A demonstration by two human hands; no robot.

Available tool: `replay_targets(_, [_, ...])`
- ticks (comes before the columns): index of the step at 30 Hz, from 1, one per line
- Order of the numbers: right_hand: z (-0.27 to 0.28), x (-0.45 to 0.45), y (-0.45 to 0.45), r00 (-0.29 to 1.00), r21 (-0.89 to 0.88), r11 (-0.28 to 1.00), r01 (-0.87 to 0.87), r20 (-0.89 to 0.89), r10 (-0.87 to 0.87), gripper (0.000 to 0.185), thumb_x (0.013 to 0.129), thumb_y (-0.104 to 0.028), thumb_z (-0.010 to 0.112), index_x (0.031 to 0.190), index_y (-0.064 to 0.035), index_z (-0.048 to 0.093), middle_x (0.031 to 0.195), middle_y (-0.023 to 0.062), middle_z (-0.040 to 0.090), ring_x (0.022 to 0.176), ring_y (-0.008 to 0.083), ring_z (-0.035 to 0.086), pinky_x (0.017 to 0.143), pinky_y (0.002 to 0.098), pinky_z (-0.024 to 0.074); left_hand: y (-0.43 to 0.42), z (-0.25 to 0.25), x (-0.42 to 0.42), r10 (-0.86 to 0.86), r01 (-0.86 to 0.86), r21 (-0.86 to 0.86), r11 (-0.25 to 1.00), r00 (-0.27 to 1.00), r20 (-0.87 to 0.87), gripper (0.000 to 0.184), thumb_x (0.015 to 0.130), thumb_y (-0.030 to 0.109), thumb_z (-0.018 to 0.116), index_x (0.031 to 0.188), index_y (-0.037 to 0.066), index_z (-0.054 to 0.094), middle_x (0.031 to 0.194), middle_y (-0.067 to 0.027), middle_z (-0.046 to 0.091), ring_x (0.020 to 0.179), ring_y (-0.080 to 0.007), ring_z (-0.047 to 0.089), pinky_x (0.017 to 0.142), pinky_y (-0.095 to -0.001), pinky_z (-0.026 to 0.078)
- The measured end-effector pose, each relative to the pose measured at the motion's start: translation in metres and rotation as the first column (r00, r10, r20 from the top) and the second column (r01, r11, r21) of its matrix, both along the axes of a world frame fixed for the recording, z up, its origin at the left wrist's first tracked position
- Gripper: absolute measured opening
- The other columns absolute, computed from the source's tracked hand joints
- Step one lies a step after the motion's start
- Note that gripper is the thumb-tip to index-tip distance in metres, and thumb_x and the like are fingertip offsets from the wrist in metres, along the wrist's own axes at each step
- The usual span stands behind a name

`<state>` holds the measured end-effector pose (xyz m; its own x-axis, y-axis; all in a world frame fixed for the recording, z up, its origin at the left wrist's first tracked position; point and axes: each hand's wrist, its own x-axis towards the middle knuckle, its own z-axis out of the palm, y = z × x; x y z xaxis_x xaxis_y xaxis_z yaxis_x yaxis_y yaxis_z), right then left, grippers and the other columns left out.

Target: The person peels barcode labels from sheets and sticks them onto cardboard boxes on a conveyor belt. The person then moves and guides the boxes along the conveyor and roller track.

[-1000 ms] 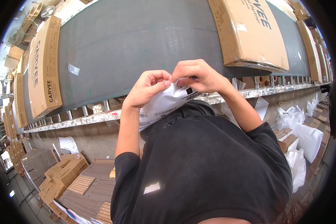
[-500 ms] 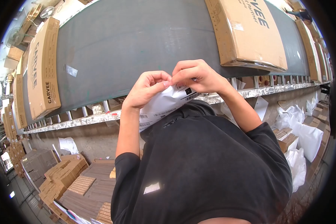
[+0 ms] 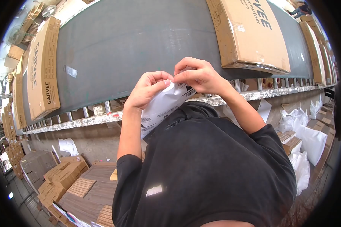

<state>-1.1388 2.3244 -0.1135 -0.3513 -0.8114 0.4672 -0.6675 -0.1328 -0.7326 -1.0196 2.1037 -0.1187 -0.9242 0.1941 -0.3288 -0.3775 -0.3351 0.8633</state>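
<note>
My left hand [image 3: 149,90] and right hand [image 3: 198,75] pinch the white barcode-printed label sheet [image 3: 163,102] at its top edge, just in front of the black T-shirt [image 3: 204,166], beside the dark grey flat conveyor belt [image 3: 140,45].

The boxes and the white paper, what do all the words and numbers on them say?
"GARVEE", big: left box.
"GARVEE", smaller: left box.
"VEE": right box, start cut off.
"st Partner": right box, also cut off.
White paper: barcodes, print too small to read.
Other print is too blurry.

Both hands [image 3: 146,90] [image 3: 201,78] together, fingers [image 3: 161,85] pinched
</note>
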Motion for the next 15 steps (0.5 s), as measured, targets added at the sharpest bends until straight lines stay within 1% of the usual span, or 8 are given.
replay_targets(2, [0.0014, -0.0007, -0.001, 0.999, -0.009, 1.0, 0.003, -0.047, -0.003, 0.027, 0.075, 0.007, 0.077, 0.097, -0.0094, 0.077, 0.108, 0.006, 0.067, 0.087, 0.022, 0.068, 0.069, 0.0345, 0.0554, 0.0009, 0.0002, 0.0008, 0.008, -0.008, -0.017, 1.0, 1.0, 0.005, 0.015, 0.098, 0.01, 0.069, 0.107, -0.001, 0.075, 0.097, -0.0014, 0.073, 0.089, -0.0068, 0.064, 0.083, -0.0256, 0.052])
replay_targets(8, [0.0046, 0.0006, -0.0024, 0.998, -0.049, 0.999, 0.01, -0.06, -0.013, 0.024, 0.076, 0.006, 0.078, 0.095, -0.0094, 0.076, 0.108, 0.0065, 0.067, 0.09, 0.0233, 0.067, 0.068, 0.035, 0.0542, 0.0026, -0.0008, 0.0013, 0.018, -0.018, 0.002, 1.0, 0.999, 0.052, 0.017, 0.098, 0.011, 0.069, 0.107, -0.002, 0.075, 0.098, -0.0028, 0.074, 0.089, -0.0078, 0.065, 0.082, -0.026, 0.053])
replay_targets(10, [0.003, 0.0014, -0.0012, 0.998, -0.011, 1.0, 0.013, -0.061, -0.014, 0.022, 0.075, 0.004, 0.077, 0.092, -0.0089, 0.075, 0.107, 0.0068, 0.066, 0.093, 0.0258, 0.066, 0.076, 0.0374, 0.0556, 0.0037, -0.0028, 0.0016, 0.023, -0.023, 0.001, 1.0, 0.998, 0.061, 0.017, 0.098, 0.011, 0.07, 0.108, -0.002, 0.075, 0.098, -0.0032, 0.074, 0.089, -0.0081, 0.066, 0.082, -0.0262, 0.053])
replay_targets(11, [0.0021, 0.0016, -0.0007, 0.998, 0.008, 1.0, 0.015, -0.061, -0.015, 0.021, 0.074, 0.003, 0.077, 0.091, -0.0086, 0.074, 0.107, 0.007, 0.066, 0.095, 0.027, 0.066, 0.079, 0.0387, 0.0563, 0.0045, -0.0022, 0.0016, 0.029, -0.027, -0.037, 0.999, 0.998, 0.063, 0.018, 0.099, 0.011, 0.069, 0.109, -0.002, 0.074, 0.098, -0.0033, 0.074, 0.089, -0.008, 0.066, 0.082, -0.0261, 0.053])
replay_targets(14, [-0.0024, -0.002, 0.0, 0.987, -0.021, 1.0, 0.018, -0.161, -0.021, 0.026, 0.071, 0.006, 0.08, 0.091, -0.0066, 0.072, 0.108, 0.008, 0.067, 0.096, 0.0282, 0.066, 0.076, 0.0393, 0.0549, 0.0084, 0.0001, 0.0015, 0.051, -0.043, -0.134, 0.99, 0.997, 0.058, 0.018, 0.1, 0.01, 0.068, 0.11, -0.003, 0.074, 0.098, -0.0037, 0.074, 0.088, -0.0078, 0.065, 0.081, -0.0261, 0.053])
replay_targets(15, [-0.0031, -0.0019, 0.0007, 0.987, -0.006, 1.0, 0.02, -0.16, -0.021, 0.026, 0.07, 0.007, 0.079, 0.091, -0.0062, 0.071, 0.107, 0.008, 0.067, 0.097, 0.0286, 0.066, 0.077, 0.0398, 0.055, 0.0091, 0.0007, 0.0015, 0.058, -0.05, -0.153, 0.987, 0.997, 0.052, 0.018, 0.1, 0.009, 0.067, 0.111, -0.004, 0.073, 0.098, -0.0037, 0.074, 0.088, -0.0077, 0.065, 0.081, -0.0261, 0.053])
